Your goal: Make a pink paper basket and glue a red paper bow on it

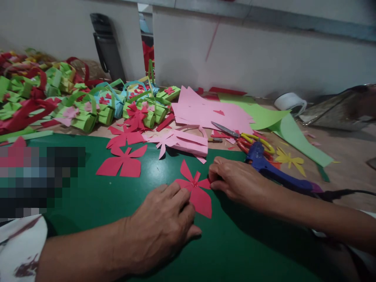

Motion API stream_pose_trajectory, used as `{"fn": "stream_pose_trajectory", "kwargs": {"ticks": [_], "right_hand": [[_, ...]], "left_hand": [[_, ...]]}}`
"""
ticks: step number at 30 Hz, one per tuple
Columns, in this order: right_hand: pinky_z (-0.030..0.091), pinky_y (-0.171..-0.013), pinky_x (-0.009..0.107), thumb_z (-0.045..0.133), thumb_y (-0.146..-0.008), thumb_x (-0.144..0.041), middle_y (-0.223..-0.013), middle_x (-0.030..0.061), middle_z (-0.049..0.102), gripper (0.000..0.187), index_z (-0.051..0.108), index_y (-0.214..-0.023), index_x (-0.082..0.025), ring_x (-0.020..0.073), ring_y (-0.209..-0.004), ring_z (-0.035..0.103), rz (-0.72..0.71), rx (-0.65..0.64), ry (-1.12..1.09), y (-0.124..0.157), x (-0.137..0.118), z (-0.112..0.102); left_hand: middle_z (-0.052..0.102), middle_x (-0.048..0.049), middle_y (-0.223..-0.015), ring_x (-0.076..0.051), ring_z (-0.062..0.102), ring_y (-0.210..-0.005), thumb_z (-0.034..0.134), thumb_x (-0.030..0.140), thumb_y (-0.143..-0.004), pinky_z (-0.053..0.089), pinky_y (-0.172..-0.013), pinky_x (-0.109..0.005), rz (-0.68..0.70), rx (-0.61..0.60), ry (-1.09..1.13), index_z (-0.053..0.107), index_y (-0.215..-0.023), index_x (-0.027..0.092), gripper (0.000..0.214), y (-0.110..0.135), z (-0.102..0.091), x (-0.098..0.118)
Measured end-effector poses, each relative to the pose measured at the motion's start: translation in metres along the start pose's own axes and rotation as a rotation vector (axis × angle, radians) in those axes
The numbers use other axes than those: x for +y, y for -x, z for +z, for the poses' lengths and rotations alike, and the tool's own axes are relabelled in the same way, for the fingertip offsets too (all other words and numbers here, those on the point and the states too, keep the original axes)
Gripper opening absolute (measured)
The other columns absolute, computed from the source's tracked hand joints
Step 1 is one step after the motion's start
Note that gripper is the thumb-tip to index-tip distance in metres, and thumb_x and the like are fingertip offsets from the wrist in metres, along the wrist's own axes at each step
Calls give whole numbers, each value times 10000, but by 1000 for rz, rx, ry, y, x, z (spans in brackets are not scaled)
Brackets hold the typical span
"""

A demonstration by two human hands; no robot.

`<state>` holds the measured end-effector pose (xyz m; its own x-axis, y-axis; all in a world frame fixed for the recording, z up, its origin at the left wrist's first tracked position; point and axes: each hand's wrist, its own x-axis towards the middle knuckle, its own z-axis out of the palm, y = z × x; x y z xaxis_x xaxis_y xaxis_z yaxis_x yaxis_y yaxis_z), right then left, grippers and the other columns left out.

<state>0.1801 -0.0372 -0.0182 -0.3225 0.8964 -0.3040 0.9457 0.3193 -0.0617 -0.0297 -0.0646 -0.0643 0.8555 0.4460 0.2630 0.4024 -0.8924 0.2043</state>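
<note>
A red paper flower (201, 199) with cut petals lies on the green mat (123, 207), a glossy spot like glue at its centre. My left hand (164, 223) rests over its left side, fingers curled down on the petals and covering some of them. At the right petal tip, my right hand (229, 178) is closed in a pinch on the paper. Another red paper flower (126, 164) lies flat to the left. Just beyond is a pink paper bag (189, 143) with a handle and a pink flower at its side.
A blue glue gun (273, 170), scissors (229, 131) and a yellow paper flower (290, 160) lie at the right. Pink sheets (205, 107) and green sheets (261, 113) are behind. Small green paper bags (85, 117) pile up at the left, near a dark bottle (108, 47).
</note>
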Motion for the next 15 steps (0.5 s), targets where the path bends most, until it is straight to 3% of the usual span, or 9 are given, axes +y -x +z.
{"fn": "stream_pose_trajectory", "kwargs": {"ticks": [3, 7, 11, 15], "right_hand": [[357, -571, 252, 626, -800, -178, -832, 39, 603, 26, 603, -811, -172, 167, -730, 585, -6, 38, 7, 3, -2, 1], [346, -566, 280, 638, -795, -187, -908, 76, 635, 167, 605, -957, -166, 234, -815, 614, 15, 43, 116, 9, -4, 4], [306, -530, 265, 607, -807, -180, -774, 22, 620, 19, 595, -798, -191, 176, -668, 584, 36, -7, 41, 11, -4, 4], [318, -545, 254, 608, -782, -177, -716, 5, 565, 116, 554, -680, -183, 137, -619, 504, 23, 2, -134, 9, 2, 1]], "left_hand": [[564, -58, -813, -201, 467, -716, 495, 386, -902, 383, -597, -338, -3, -13, 5, 574, -839, 152, 255, 0, 0, 0], [571, -64, -827, -201, 472, -716, 490, 384, -904, 389, -603, -342, -15, -23, 12, 576, -840, 155, 252, 0, 0, 1], [578, -65, -830, -200, 471, -710, 500, 381, -898, 381, -598, -339, -17, -28, 21, 582, -845, 157, 244, 0, 0, 1], [579, -65, -827, -200, 470, -712, 485, 384, -905, 379, -597, -338, -34, -39, 28, 587, -834, 157, 259, -1, -1, 0]]}}
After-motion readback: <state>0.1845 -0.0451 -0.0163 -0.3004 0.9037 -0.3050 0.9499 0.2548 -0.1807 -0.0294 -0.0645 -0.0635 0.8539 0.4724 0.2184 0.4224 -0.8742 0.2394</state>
